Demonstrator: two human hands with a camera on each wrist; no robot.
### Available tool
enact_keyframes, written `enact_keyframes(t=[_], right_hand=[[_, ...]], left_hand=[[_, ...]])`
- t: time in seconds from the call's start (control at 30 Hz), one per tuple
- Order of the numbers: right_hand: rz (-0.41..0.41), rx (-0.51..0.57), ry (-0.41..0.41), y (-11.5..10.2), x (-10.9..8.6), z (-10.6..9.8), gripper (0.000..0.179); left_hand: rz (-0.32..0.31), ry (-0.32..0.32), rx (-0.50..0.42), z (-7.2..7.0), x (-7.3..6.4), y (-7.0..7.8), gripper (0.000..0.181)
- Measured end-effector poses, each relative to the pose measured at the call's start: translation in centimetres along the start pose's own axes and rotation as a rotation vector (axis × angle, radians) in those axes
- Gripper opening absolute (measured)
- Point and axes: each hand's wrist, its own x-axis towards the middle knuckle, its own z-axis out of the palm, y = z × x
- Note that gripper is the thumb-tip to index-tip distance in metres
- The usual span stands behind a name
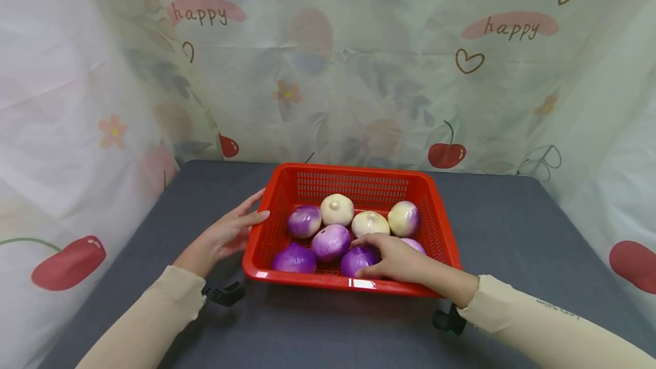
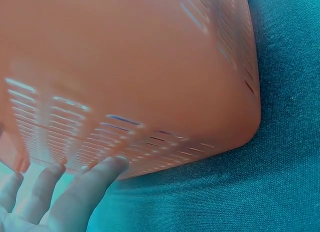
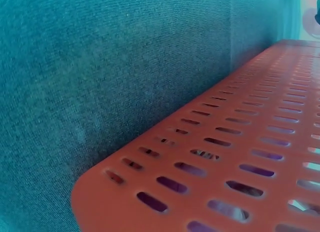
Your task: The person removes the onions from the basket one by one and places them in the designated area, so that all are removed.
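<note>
A red plastic basket (image 1: 353, 171) with slotted walls holds several onions, some pale, some purple. My left hand (image 1: 225, 235) is at its left side, thumb laid on the rim; in the left wrist view the fingers (image 2: 80, 192) extend against the slotted outer wall. Over the front rim, my right hand (image 1: 400, 258) reaches into the basket, its thumb and fingers round a purple onion (image 1: 356, 261). Another purple onion (image 1: 330, 242) lies just left of it, and a pale onion (image 1: 370, 223) sits behind the hand. The right wrist view shows only the basket's slotted outer wall (image 3: 215, 142).
The basket stands on a dark grey table (image 1: 492, 226). Behind and on both sides hangs a pale printed curtain (image 1: 348, 84) with cherries, hearts and lettering. Black wrist straps (image 1: 224, 294) sit beneath both wrists.
</note>
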Motion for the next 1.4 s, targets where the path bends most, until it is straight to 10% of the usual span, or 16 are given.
enact_keyframes(t=[0.87, 1.4], right_hand=[[0.06, 0.009, 0.007, -0.5, -0.3, -0.6, 0.062], [0.088, 0.206, 0.232, -1.0, -4.2, -11.1, 0.072]], left_hand=[[0.012, 0.006, 0.014, 0.0, -0.1, -0.1, 0.073], [0.014, 0.006, 0.005, 0.1, -0.1, -0.1, 0.072]])
